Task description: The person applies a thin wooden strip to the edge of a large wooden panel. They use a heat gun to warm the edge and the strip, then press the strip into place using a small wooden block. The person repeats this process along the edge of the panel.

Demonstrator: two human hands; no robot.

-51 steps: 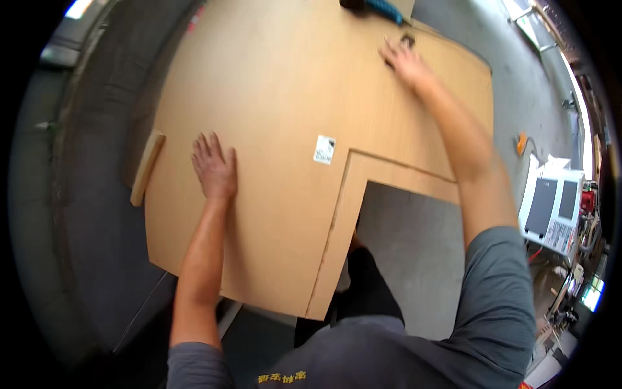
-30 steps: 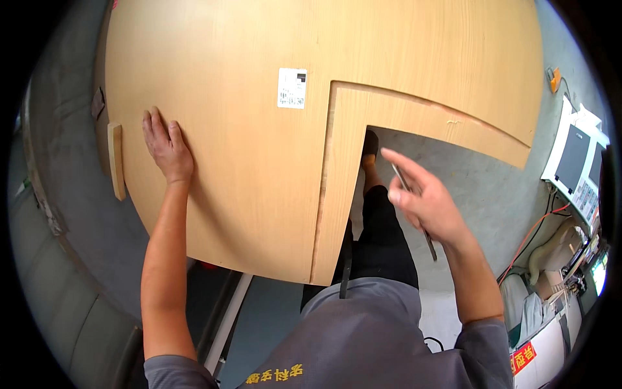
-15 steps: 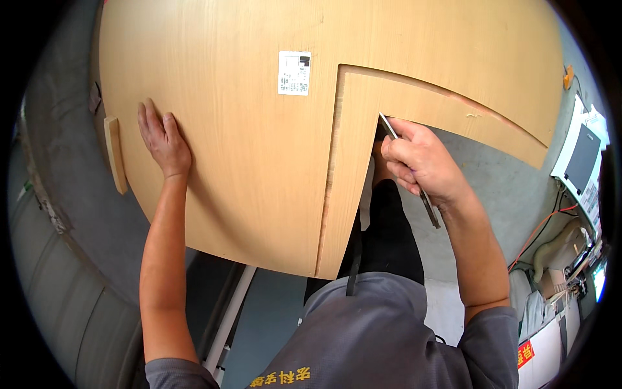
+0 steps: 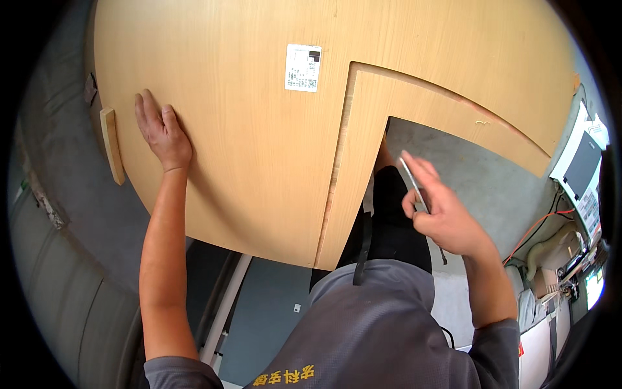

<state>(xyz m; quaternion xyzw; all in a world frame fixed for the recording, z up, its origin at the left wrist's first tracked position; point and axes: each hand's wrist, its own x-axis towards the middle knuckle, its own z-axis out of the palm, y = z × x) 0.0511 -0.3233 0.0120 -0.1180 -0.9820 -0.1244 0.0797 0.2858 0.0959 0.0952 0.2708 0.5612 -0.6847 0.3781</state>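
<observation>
A large pale wood-grain panel (image 4: 259,149) lies in front of me, with a notched corner at the near right. Along that notch runs an L-shaped groove (image 4: 337,165) with rough, reddish edges. My left hand (image 4: 166,137) rests flat on the panel's left part, fingers stretched out. In my right hand (image 4: 448,217) is a slim, flat metal tool (image 4: 412,174), its pale end pointing up and away; blur hides its exact kind. That hand is over the open notch, apart from the panel edge. A curled shaving (image 4: 483,122) sits on the strip beyond the groove.
A white printed label (image 4: 303,68) is stuck on the panel. At its left edge stands a short wooden strip (image 4: 112,146). To the right are a white-and-grey box (image 4: 583,155), orange and black cables (image 4: 538,227) and assorted clutter. My legs show below the notch.
My right hand has drawn the metal tool back toward me, away from the notch's inner corner. The left hand stays on the panel. The view has shifted slightly.
</observation>
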